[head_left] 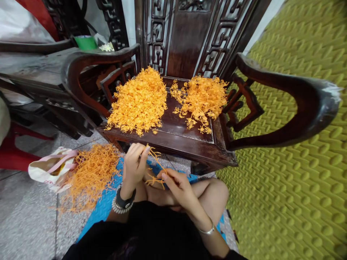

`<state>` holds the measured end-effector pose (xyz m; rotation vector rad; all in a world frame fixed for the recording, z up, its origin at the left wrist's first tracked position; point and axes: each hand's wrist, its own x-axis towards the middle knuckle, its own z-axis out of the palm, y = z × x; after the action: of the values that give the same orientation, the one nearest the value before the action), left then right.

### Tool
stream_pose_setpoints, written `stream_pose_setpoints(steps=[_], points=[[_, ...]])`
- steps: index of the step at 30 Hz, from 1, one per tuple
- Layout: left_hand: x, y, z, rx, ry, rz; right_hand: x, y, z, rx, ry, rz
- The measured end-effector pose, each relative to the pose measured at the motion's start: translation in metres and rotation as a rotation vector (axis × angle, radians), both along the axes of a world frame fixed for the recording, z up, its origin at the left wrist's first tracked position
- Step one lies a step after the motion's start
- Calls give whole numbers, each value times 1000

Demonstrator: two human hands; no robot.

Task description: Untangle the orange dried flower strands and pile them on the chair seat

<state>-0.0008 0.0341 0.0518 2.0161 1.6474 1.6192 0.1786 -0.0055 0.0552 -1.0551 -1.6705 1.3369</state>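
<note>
Between my hands stretches a thin orange branched plastic piece, with spidery prongs at its ends. Its upper end is pinched between the thumb and fingers of my left hand, which wears a dark watch and a coiled band. My right hand, with a silver bangle at the wrist, grips it lower down by thumb and forefinger. More orange prongs hang just left of the right fingers. Beyond my hands, a dense heap of small orange pieces and a looser, stringier pile lie on a dark wooden chair seat.
Left of my legs, a tangle of orange strands spills from a white bag onto the floor and a blue mat. Carved chair arms stand either side. A yellow textured mat covers the right. A green container sits on a side table.
</note>
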Motion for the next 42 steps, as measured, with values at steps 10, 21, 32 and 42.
stream_pose_setpoints(steps=[10,21,32,42], points=[[-91,101,109,316,-34,306,28,-5,6,-296,553,-406],[-88,265,87,-276,270,169,15,12,24,-196,704,-433],[-2,104,84,-124,28,-386,2,20,17,2,559,-672],[50,29,28,-663,-299,-898,2,18,14,168,485,-807]])
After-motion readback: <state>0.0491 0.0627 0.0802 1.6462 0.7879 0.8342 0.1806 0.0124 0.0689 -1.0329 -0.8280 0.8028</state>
